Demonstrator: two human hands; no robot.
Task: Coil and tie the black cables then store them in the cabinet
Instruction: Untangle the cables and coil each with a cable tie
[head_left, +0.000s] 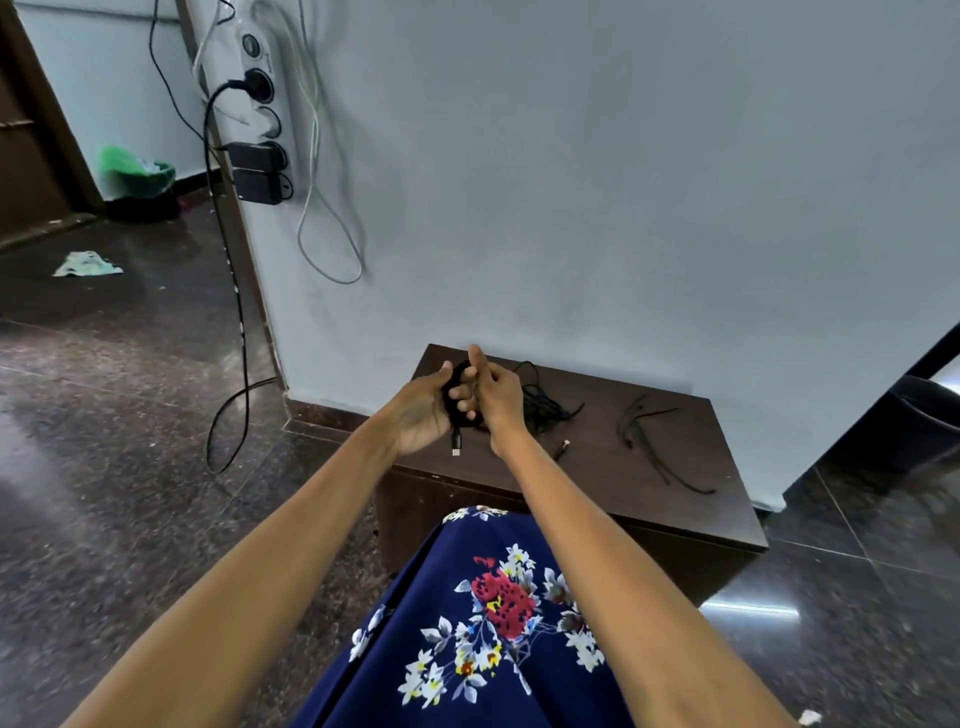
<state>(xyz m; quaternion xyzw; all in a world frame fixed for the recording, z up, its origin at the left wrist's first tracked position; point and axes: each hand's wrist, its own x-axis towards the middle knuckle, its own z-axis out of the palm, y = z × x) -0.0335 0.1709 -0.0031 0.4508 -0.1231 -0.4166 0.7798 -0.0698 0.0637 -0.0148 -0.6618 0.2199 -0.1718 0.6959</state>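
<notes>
A coiled black cable (451, 391) is held between both hands above the left end of a low dark wooden cabinet (675, 499). My left hand (423, 413) grips the coil from the left; my right hand (496, 392) pinches it from the right, index finger raised. The cable's plug end (456, 441) dangles below my left palm. A second, loose black cable (545, 402) lies tangled on the cabinet top just right of my hands, its connector (563, 446) toward the front. Thin black ties (649, 441) lie further right on the top.
The cabinet stands against a pale wall. A power strip (265, 109) with plugged adapters hangs on the wall at the upper left, and a black cord (228, 364) trails from it to the dark polished floor. A green-lined bin (137, 174) stands far left, a dark bin (919, 415) at right.
</notes>
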